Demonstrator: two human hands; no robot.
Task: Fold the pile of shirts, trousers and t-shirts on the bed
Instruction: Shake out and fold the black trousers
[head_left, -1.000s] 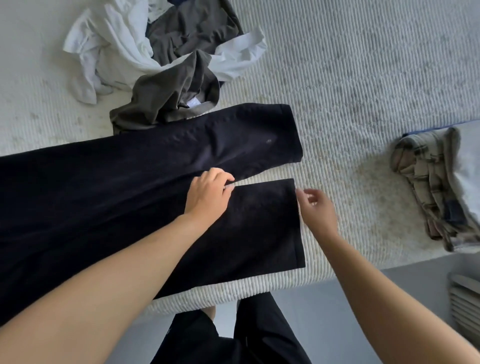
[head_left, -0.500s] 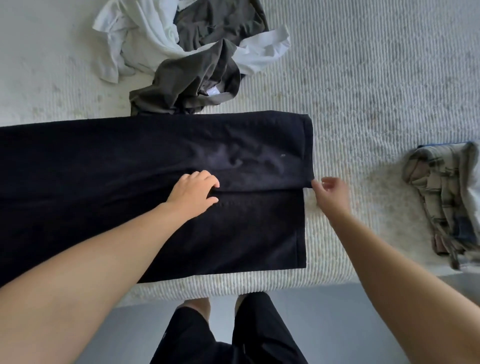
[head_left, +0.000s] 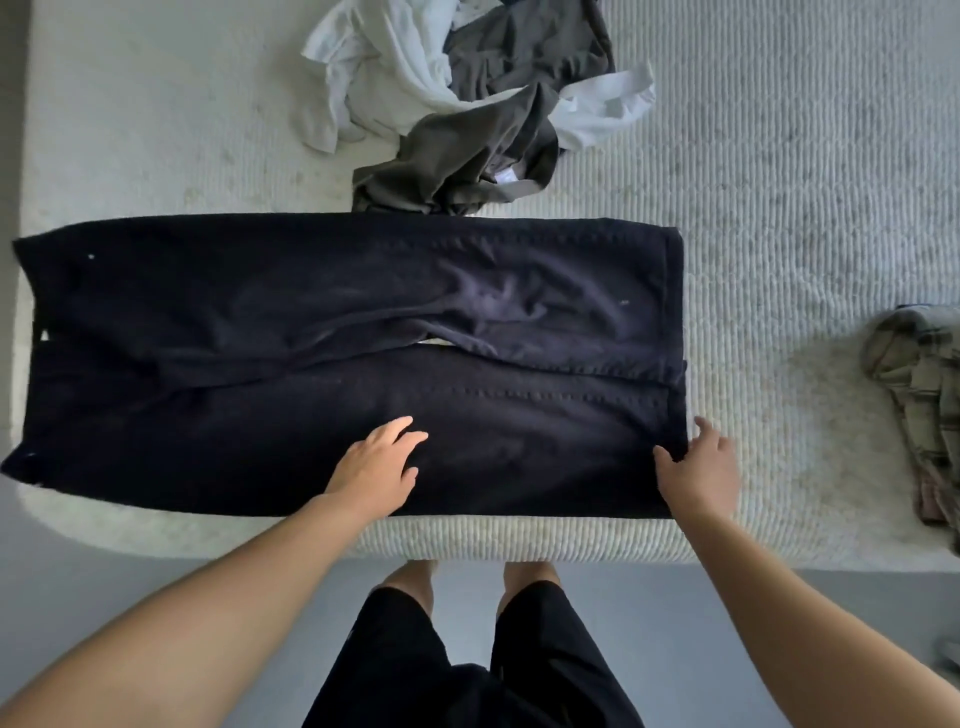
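Dark navy trousers (head_left: 260, 322) lie spread flat across the near part of the bed, legs side by side, hems at the right. My left hand (head_left: 376, 465) rests flat on the near leg with its fingers straight. My right hand (head_left: 698, 473) is at the near leg's hem, thumb on the cloth and fingers over the edge. A crumpled pile of white and grey-brown garments (head_left: 483, 98) lies behind the trousers.
The bed (head_left: 805, 156) has a ribbed off-white cover; its front edge runs just below the trousers. A folded plaid garment (head_left: 919, 410) sits at the right edge. My legs in black shorts (head_left: 467, 670) stand on the grey floor below.
Both hands slid toward me onto the near leg. The two legs now lie closer and more even. The view has pulled back and shows the whole trousers.
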